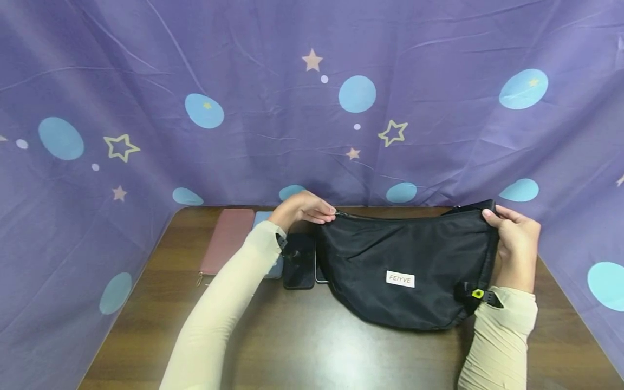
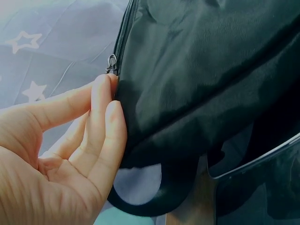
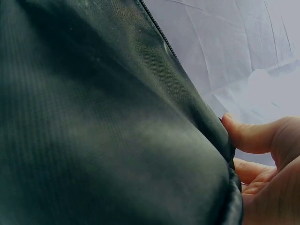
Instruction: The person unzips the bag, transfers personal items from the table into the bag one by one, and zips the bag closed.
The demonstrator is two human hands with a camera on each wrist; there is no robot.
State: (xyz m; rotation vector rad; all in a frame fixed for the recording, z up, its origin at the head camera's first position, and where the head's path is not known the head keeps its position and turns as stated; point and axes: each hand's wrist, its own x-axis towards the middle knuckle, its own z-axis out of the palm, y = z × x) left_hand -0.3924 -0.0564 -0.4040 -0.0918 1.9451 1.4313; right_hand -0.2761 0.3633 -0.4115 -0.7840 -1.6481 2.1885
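Note:
A black fabric bag (image 1: 409, 254) with a white "FEIYVE" label (image 1: 400, 279) is held up by its two top corners, its front facing me. At its upper left end, my left hand (image 1: 308, 208) pinches the zipper's end between thumb and fingertips. In the left wrist view the metal zipper pull (image 2: 111, 62) shows just above those fingertips. My right hand (image 1: 518, 238) grips the upper right corner, thumb on the front and fingers behind. The zipper (image 3: 161, 35) runs along the top edge, and part of the black strap (image 2: 150, 208) hangs behind the bag.
Left of the bag lie a pink zip wallet (image 1: 228, 241), a blue flat item (image 1: 274, 269) partly under my left wrist, and a black phone (image 1: 299, 262). Another phone (image 1: 320, 271) is mostly hidden by the bag. A purple patterned curtain (image 1: 273, 108) surrounds the wooden table (image 1: 292, 336).

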